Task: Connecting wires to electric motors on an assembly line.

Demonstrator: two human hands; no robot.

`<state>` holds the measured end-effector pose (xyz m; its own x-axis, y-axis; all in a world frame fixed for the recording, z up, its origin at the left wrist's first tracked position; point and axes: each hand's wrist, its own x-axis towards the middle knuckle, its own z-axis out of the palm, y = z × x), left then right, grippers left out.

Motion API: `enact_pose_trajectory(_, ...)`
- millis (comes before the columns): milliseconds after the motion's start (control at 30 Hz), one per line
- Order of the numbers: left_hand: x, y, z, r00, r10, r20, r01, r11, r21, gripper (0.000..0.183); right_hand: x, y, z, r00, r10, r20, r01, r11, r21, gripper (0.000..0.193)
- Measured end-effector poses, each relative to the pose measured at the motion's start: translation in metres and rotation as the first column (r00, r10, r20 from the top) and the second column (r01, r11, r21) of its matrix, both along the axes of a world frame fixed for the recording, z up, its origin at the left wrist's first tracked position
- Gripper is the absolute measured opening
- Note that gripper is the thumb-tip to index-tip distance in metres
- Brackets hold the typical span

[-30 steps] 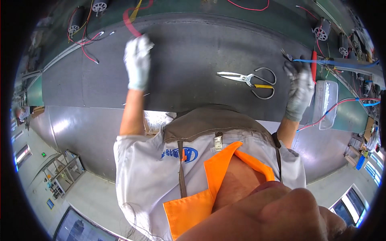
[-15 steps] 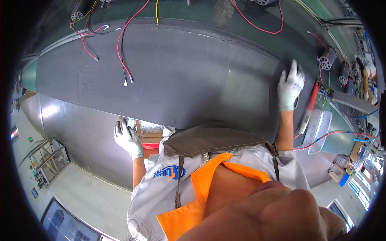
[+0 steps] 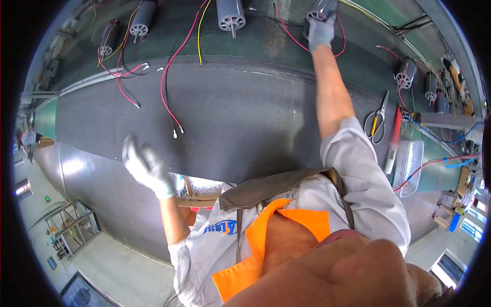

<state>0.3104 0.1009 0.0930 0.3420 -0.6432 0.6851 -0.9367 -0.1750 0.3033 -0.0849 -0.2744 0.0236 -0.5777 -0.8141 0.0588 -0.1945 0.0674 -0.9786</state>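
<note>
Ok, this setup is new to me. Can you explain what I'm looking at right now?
No machine here: a person works with a gloved left hand and right hand. The view is from a head-worn fisheye camera looking down, so straight edges bend; picture left is their left. The left hand is near the front edge of the dark bench and looks empty. The right is at a grey motor on the far side; whether it grips it is unclear. Nearby lie a red wire, scissors, a red-handled tool and a clear plastic tray.
</note>
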Motion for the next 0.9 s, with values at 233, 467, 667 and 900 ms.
enact_pose_trajectory(233, -0.164, -0.157, -0.007, 0.550, -0.821, -0.150, 0.834, 0.549, 0.057, 0.063, -0.045, 0.262, 0.058, 0.814, 0.413, 0.408, -0.470, 0.881, 0.047, 0.084)
enact_pose_trajectory(467, -0.238, -0.176, -0.059, 0.349, -0.929, -0.124, 0.910, 0.304, 0.283, 0.070, -0.009, 0.412, 0.046, 0.855, 0.374, 0.360, -0.432, 0.897, 0.094, 0.091)
enact_pose_trajectory(667, -0.208, -0.136, -0.040, 0.413, -0.846, 0.336, 0.608, 0.531, 0.590, 0.051, -0.027, 0.415, 0.060, 0.689, 0.199, 0.697, -0.484, 0.842, 0.237, 0.087)
enact_pose_trajectory(900, -0.205, -0.022, 0.010, 0.266, -0.960, -0.091, 0.631, 0.102, 0.769, 0.028, -0.007, 0.400, 0.064, 0.523, 0.614, -0.591, -0.612, 0.753, 0.242, 0.072)
